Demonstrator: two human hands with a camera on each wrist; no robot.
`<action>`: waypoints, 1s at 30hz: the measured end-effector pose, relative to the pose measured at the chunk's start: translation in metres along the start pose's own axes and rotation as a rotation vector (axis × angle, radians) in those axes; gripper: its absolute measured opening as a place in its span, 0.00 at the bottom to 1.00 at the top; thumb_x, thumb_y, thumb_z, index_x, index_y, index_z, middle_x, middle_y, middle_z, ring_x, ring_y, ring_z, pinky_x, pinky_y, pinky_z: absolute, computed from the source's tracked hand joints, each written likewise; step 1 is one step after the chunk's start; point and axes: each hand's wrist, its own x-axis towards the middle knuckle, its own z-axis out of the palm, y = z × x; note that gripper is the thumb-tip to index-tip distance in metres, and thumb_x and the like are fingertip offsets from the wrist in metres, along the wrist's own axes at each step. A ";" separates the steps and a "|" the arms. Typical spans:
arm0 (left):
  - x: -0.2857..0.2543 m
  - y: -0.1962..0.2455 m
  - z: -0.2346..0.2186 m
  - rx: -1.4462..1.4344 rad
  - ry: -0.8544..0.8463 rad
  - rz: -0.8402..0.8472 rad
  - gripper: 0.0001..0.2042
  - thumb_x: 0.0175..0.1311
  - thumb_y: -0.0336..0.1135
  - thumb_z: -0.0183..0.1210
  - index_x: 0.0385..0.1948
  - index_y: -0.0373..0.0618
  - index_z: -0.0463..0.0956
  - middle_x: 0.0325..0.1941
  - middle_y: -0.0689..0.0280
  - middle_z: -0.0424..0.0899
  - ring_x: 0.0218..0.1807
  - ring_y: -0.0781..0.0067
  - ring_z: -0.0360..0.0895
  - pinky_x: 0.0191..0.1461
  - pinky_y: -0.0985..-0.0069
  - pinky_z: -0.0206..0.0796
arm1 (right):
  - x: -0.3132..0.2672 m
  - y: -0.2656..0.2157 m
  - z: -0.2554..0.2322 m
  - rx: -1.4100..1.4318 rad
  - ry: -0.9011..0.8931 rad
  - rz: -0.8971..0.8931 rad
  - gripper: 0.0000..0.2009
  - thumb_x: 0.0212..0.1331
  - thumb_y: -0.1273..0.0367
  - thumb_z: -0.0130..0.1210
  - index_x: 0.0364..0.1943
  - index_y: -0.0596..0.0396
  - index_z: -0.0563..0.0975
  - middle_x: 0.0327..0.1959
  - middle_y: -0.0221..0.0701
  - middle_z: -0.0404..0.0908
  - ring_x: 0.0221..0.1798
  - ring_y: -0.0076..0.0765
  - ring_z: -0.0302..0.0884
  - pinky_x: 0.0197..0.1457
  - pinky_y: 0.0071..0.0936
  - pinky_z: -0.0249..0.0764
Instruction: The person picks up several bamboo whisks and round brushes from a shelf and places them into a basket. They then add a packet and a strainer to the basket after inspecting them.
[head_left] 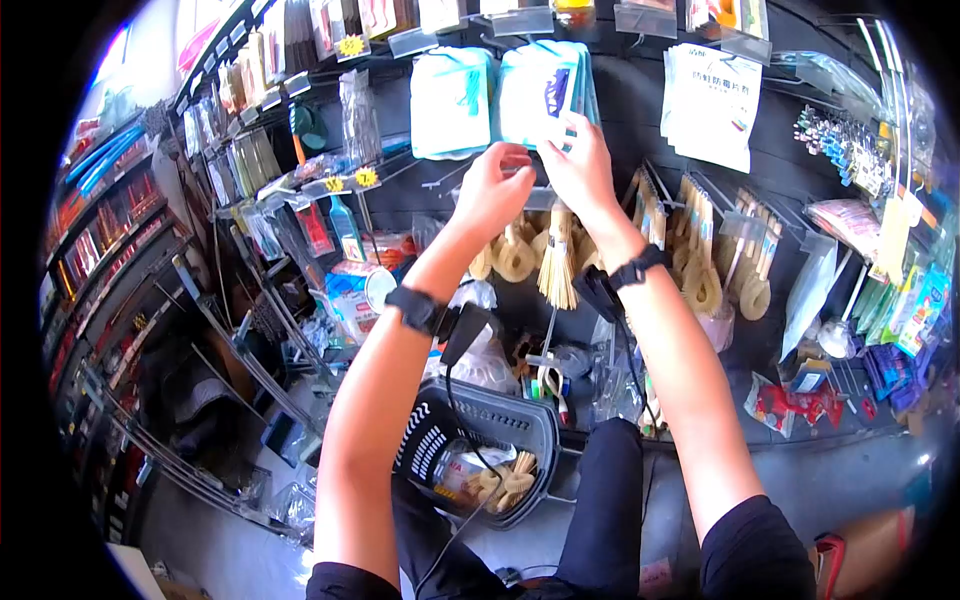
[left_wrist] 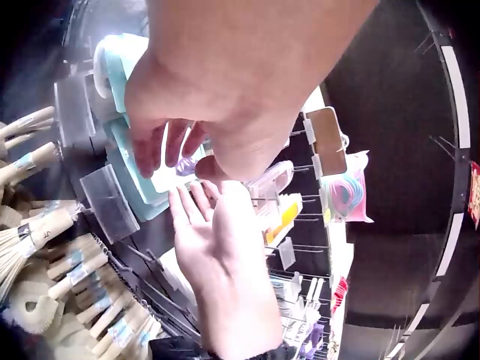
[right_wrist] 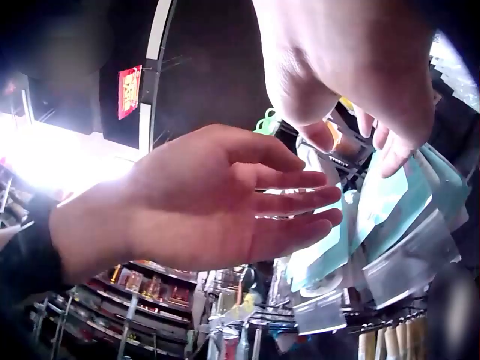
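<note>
Two bundles of light blue packets hang side by side on the rack in the head view: a left bundle (head_left: 450,105) and a right bundle (head_left: 535,85) with a dark purple print. My right hand (head_left: 583,168) is raised at the lower part of the right bundle, its fingers overlapping the packets. In the left wrist view its fingers (left_wrist: 193,206) are extended and relaxed. My left hand (head_left: 495,190) is just below the bundles, fingers bent loosely; the right wrist view shows those fingers (right_wrist: 292,202) spread with nothing between them.
Wooden-handled brushes (head_left: 700,250) and a straw whisk (head_left: 558,260) hang below. White packets (head_left: 710,105) hang to the right. A dark basket (head_left: 548,450) holding brushes and a packet stands by my legs. Metal shelf rails (head_left: 200,400) run along the left.
</note>
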 end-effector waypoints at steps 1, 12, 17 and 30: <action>0.019 -0.001 0.005 0.009 0.043 -0.027 0.19 0.66 0.31 0.58 0.57 0.34 0.74 0.56 0.55 0.82 0.53 0.67 0.82 0.55 0.73 0.75 | 0.010 0.004 0.001 -0.032 0.020 0.007 0.26 0.55 0.66 0.67 0.55 0.67 0.73 0.51 0.53 0.77 0.57 0.60 0.76 0.63 0.43 0.73; 0.130 -0.087 0.020 0.228 0.194 -0.182 0.36 0.64 0.44 0.61 0.70 0.38 0.56 0.47 0.57 0.79 0.48 0.70 0.74 0.51 0.70 0.68 | 0.050 0.061 0.026 0.006 -0.050 0.378 0.27 0.51 0.60 0.72 0.51 0.61 0.76 0.46 0.50 0.84 0.52 0.56 0.83 0.55 0.42 0.77; 0.106 -0.062 0.006 0.032 0.119 -0.308 0.37 0.61 0.47 0.61 0.70 0.39 0.58 0.55 0.53 0.77 0.55 0.60 0.76 0.56 0.64 0.70 | 0.038 0.054 0.028 -0.074 0.212 0.025 0.20 0.52 0.73 0.68 0.49 0.62 0.75 0.43 0.46 0.76 0.50 0.57 0.76 0.56 0.44 0.73; 0.087 -0.031 -0.007 -0.874 0.085 -0.345 0.22 0.67 0.22 0.62 0.58 0.46 0.63 0.50 0.60 0.79 0.46 0.68 0.78 0.48 0.73 0.76 | 0.052 0.040 -0.004 0.614 -0.009 0.338 0.09 0.64 0.74 0.59 0.45 0.61 0.76 0.35 0.33 0.84 0.24 0.22 0.78 0.24 0.23 0.74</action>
